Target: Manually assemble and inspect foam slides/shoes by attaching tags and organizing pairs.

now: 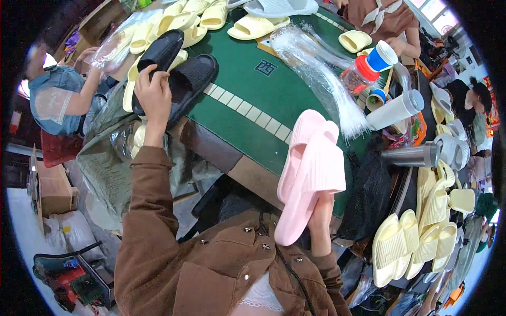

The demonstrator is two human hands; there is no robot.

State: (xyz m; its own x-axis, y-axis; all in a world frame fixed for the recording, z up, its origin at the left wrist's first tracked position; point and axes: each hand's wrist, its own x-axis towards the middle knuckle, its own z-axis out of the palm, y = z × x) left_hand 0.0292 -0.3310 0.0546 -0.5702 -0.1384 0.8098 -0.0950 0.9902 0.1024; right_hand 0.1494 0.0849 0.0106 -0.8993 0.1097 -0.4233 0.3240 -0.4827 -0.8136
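A pair of ribbed pink slippers (316, 158), pressed together, is held up over the near edge of the green table. My right hand (322, 208) grips them from below, its fingers mostly hidden behind the straps. At the table's left corner my left hand (154, 95) has its fingers curled on a black slipper (161, 52). Beside it a second black slipper (195, 79) lies against the green top. Pale yellow slippers (130, 89) show partly beneath and behind the black ones.
The green table (237, 68) carries a row of pale tiles (245, 109), clear plastic bags (311, 58), a red-lidded jar (360, 73) and a white cup (398, 109). A metal tumbler (411, 156) and more yellow slippers (390, 247) are at right. Co-workers sit left (60, 100) and far right (379, 21).
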